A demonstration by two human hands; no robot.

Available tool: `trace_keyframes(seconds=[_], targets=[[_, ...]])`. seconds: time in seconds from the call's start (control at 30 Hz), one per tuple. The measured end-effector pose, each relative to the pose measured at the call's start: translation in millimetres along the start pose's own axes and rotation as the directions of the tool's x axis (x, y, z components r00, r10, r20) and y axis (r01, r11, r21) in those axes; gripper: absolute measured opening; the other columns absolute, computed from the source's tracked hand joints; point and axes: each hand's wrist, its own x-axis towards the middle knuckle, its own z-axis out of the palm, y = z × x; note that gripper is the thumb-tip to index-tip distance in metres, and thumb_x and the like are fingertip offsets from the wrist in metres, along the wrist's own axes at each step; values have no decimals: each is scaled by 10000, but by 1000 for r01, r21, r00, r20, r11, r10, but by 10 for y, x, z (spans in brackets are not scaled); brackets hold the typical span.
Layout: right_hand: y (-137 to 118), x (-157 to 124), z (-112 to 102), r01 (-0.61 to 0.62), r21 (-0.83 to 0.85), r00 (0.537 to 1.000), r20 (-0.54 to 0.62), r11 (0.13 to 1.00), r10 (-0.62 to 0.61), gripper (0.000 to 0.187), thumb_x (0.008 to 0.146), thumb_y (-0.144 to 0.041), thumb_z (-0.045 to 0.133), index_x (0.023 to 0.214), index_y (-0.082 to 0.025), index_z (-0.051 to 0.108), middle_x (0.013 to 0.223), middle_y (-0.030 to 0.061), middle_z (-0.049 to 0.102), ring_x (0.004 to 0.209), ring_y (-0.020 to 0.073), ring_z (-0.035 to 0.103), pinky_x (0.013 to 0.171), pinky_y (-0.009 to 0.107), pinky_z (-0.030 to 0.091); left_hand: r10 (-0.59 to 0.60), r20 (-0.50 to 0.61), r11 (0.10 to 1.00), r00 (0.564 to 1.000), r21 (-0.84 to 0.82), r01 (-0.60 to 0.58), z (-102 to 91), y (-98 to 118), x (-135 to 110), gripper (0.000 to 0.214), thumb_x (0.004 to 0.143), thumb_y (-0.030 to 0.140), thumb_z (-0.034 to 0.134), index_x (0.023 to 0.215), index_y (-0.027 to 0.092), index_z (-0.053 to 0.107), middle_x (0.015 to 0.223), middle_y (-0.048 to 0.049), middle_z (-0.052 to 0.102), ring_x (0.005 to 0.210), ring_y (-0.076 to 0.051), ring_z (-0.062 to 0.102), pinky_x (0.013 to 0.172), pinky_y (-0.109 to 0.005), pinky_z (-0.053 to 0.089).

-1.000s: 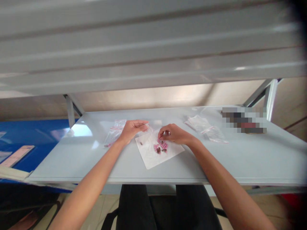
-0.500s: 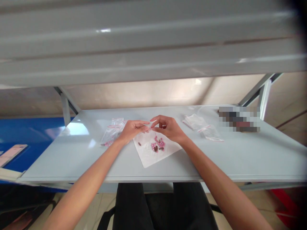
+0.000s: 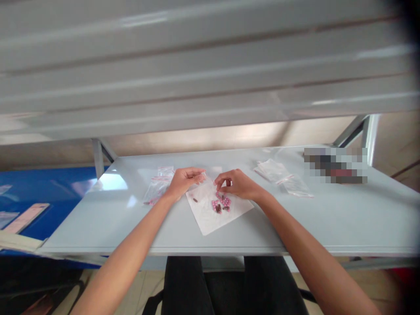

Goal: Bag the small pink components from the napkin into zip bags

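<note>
A white paper sheet (image 3: 210, 216) lies on the pale grey table (image 3: 328, 218) in front of me. On it sits a small heap of pink and dark capsules (image 3: 221, 203), with one dark capsule (image 3: 194, 200) lying apart to the left. My left hand (image 3: 183, 180) pinches a small clear zip bag (image 3: 203, 176) at the sheet's far edge. My right hand (image 3: 236, 183) hovers over the heap with its fingertips curled down among the capsules; whether it holds one is hidden.
Filled clear zip bags (image 3: 157, 188) with red strips lie left of my left hand. More clear bags (image 3: 282, 175) lie to the right. A blurred dark object (image 3: 334, 165) sits at the far right. A blue surface (image 3: 42, 192) adjoins on the left; a metal shelf (image 3: 210, 78) hangs overhead.
My right hand went from the capsule heap up to the bag in my left hand, then came back down onto the heap. My left hand stayed in place.
</note>
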Motion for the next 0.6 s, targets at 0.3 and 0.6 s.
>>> trace_keyframes(seconds=[0.3, 0.6], targets=[[33, 34, 63, 46, -35, 998, 37, 998, -45, 214, 784, -116, 624, 878, -189, 802, 897, 39, 786, 709, 147, 644, 702, 245, 471, -9, 7, 1000, 1000, 17, 9, -8, 4, -7, 458, 705, 424, 854, 1045, 125, 787, 901, -105, 782, 729, -168, 662, 741, -302, 509], [37, 61, 110, 71, -44, 995, 66, 996, -68, 208, 790, -83, 597, 836, -170, 779, 839, 39, 764, 688, 135, 611, 685, 241, 448, 4, 13, 1000, 1000, 8, -4, -6, 16, -4, 434, 713, 408, 848, 1030, 118, 788, 851, -91, 777, 707, -158, 655, 726, -287, 508]])
